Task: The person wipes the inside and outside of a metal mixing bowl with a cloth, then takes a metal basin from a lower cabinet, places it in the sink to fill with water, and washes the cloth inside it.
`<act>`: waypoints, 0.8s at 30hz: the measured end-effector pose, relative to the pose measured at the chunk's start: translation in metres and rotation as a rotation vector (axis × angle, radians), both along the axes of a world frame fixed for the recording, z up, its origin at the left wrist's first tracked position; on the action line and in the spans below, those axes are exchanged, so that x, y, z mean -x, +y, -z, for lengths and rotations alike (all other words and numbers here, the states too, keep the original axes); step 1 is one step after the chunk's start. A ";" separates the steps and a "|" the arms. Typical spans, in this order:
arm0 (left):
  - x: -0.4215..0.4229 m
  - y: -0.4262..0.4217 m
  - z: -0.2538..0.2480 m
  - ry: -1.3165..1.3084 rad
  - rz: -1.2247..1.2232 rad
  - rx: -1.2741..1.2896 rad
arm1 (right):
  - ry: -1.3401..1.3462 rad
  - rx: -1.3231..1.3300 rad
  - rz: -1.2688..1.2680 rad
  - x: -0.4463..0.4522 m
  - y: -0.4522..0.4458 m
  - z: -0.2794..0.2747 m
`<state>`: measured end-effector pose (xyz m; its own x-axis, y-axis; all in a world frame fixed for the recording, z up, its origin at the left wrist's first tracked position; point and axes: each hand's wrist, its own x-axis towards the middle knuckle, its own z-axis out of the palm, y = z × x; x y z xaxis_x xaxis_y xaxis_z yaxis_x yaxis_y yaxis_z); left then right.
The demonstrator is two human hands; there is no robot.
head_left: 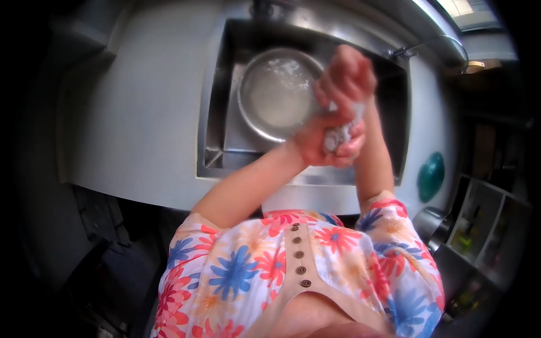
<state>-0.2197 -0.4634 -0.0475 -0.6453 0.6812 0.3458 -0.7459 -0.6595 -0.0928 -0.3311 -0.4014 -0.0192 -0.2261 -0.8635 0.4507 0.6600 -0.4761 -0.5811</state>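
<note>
Wrapped around a bunched white cloth (336, 138) is my left hand (321, 142), low over the right side of the metal basin. My right hand (350, 76) is just above it, blurred by motion, its fingers closed around the upper end of the same cloth. Both hands are over the sink (236, 127). Beside them, to the left, a round metal basin (243, 107) rests in the sink and holds cloudy whitish liquid (279, 101) with some froth at the top.
A pale counter (141, 107) extends to the left of the sink. On the right side of the counter lies a green rounded object (431, 177). A faucet (265, 8) is behind the sink, and a thin curved metal spout (403, 52) stands at the back right.
</note>
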 end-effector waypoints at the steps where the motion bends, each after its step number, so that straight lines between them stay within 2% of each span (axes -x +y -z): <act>1: 0.000 -0.002 -0.011 0.052 0.029 -0.111 | -0.052 0.268 -0.076 -0.003 -0.006 -0.002; 3: 0.000 -0.004 -0.028 0.130 -0.007 -0.090 | 0.038 0.439 -0.045 -0.019 -0.012 -0.020; 5: -0.004 0.001 -0.036 0.288 -0.053 -0.035 | 0.161 0.472 -0.158 -0.018 -0.012 -0.040; 6: -0.005 0.000 -0.042 0.334 -0.053 -0.049 | 0.124 0.476 -0.174 -0.022 -0.008 -0.045; 9: -0.012 -0.010 -0.055 0.313 -0.139 0.230 | -0.030 0.112 0.091 -0.044 0.008 -0.072; 10: -0.011 -0.019 -0.062 0.238 -0.020 0.306 | -0.068 -0.047 0.165 -0.047 0.011 -0.073; 12: -0.007 -0.024 -0.056 0.122 -0.003 0.469 | -0.143 -0.361 0.313 -0.050 0.015 -0.074; 13: -0.005 -0.025 -0.050 0.064 0.008 0.550 | -0.147 -0.538 0.399 -0.051 0.010 -0.073; 16: 0.003 -0.027 -0.021 -0.026 -0.027 0.773 | -0.037 -0.954 0.433 -0.036 0.003 -0.043; 21: 0.008 -0.015 0.031 -0.151 -0.221 1.299 | -0.133 -1.053 0.604 -0.034 -0.004 0.034; 24: 0.011 -0.012 0.052 -0.071 -0.389 1.584 | -0.214 -1.120 0.724 -0.033 -0.007 0.066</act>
<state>-0.2310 -0.4750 -0.0990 -0.8363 0.1079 -0.5376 -0.5456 -0.2599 0.7967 -0.2983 -0.4083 -0.0849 -0.7604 -0.3987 -0.5127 0.5903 -0.0950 -0.8016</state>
